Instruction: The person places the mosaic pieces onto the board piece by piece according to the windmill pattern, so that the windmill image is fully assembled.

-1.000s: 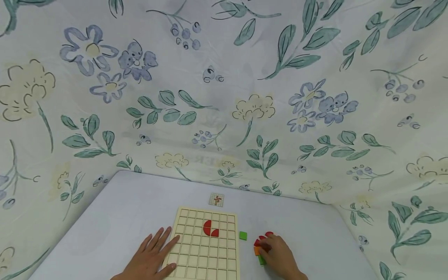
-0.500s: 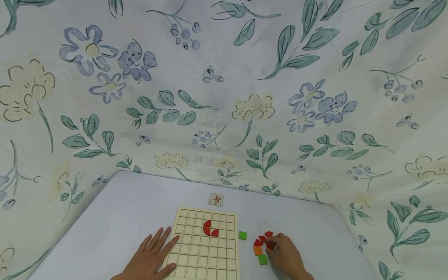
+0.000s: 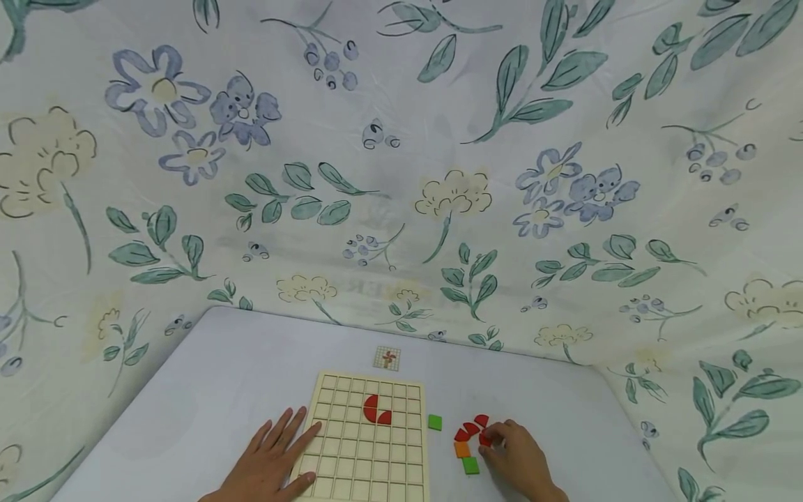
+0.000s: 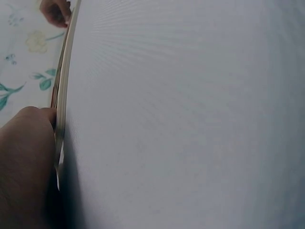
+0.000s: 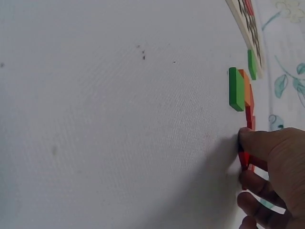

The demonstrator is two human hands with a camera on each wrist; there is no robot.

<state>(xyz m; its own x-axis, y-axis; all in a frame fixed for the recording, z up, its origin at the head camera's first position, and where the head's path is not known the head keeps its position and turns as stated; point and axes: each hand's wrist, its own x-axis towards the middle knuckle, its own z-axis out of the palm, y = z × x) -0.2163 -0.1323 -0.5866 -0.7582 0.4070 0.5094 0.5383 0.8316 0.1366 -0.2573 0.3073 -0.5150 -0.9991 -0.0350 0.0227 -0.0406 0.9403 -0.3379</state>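
Left hand: the left hand (image 3: 271, 453) lies flat with straight, spread fingers, its fingertips and thumb resting on the left edge of the board.
Right hand: the right hand (image 3: 517, 457) pinches a red wedge-shaped piece with a curved edge (image 3: 484, 440) between thumb and fingers, low over the counter; whether that piece touches the surface cannot be told.
Board: a pale cream, wood-like rectangular board with a raised square grid (image 3: 378, 468) lies flat between the two hands.
Red on the board: a red half-round shape (image 3: 371, 408) and, just to its lower right, a red quarter-round piece (image 3: 385, 417) sit in the upper middle of the grid.
Loose red pieces: three red wedge-shaped pieces (image 3: 470, 429) form a slanting row just beside the right fingertips, to the right of the board.
Loose squares: an orange square tile (image 3: 462, 449) lies below that row, with a green square tile (image 3: 471, 466) just below it; another green square tile (image 3: 435, 422) lies near the board's right edge.
Card: a small square card with a grid and a red pinwheel-like figure (image 3: 387, 358) lies beyond the board's far edge.
Surface: a white counter (image 3: 552, 397) carries everything.
Backdrop: white cloth printed with blue and yellow flowers and green leaves (image 3: 389, 293) hangs behind.
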